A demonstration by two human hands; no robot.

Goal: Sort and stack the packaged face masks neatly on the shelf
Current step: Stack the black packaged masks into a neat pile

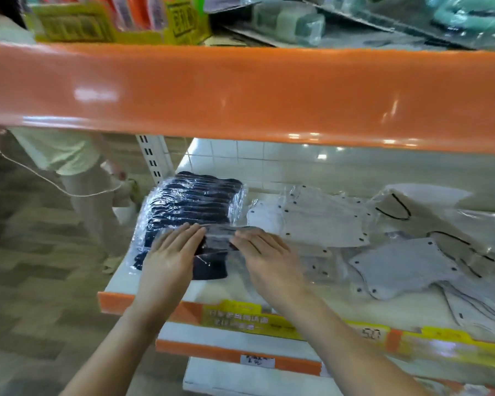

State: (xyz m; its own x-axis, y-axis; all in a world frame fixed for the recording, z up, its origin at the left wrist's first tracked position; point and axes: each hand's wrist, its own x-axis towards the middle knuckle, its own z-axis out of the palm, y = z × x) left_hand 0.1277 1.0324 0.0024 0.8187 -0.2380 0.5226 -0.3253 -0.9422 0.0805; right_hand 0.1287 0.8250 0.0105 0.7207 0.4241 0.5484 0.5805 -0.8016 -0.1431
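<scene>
1. Motion blur smears the whole view; the yellow labels (pixel 240 318) on the shelf (pixel 132 281) edge cannot be read, and the upper orange shelf (pixel 240 92) hides the back of the bay
2. The stack of black masks (pixel 192 207) in clear wrap lies at the shelf's left end, long axis running front to back
3. Left hand (pixel 172 252) lies flat on it, fingers straight and together; right hand (pixel 264 250) touches its right edge, fingers slightly bent
4. Loose grey masks (pixel 312 218) lie scattered to the right

Beneath the glossy orange shelf edge (pixel 240 92), the black masks (pixel 194 201) in clear wrap lie left of white masks (pixel 312 221) dotted black, with grey masks (pixel 397 264) farther right.
</scene>
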